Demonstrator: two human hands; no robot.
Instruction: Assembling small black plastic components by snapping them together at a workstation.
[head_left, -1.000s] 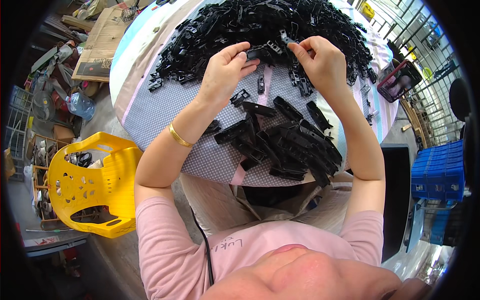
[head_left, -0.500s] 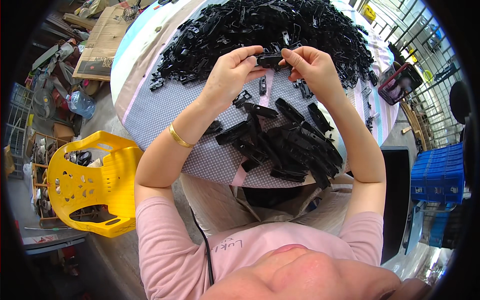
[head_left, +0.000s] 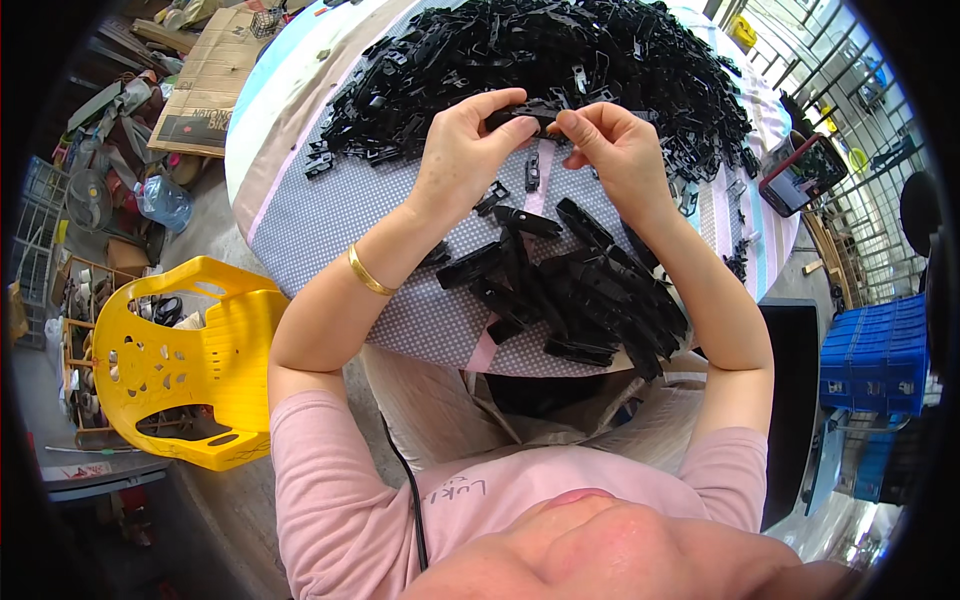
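Over the middle of a round table, my left hand (head_left: 465, 145) grips a small black plastic part (head_left: 535, 110) between thumb and fingers. My right hand (head_left: 620, 150) is closed in a pinch at the right end of that part; whether it holds a separate small piece cannot be made out. Behind both hands spreads a large heap of small black clip-like pieces (head_left: 430, 75). Closer to me lies a smaller pile of longer black parts (head_left: 600, 290). A single black clip (head_left: 532, 172) rests on the cloth just below my hands.
A patterned cloth (head_left: 340, 225) covers the table. A phone (head_left: 803, 175) stands at its right edge. Left of me is a yellow plastic chair (head_left: 235, 350), with a water bottle (head_left: 163, 203) and cardboard (head_left: 208, 80) beyond. Blue crates (head_left: 873, 355) stand at the right.
My right hand has shifted slightly left and down, and my left thumb has slid further over the black part. The part now sits more tilted and more covered by my fingers.
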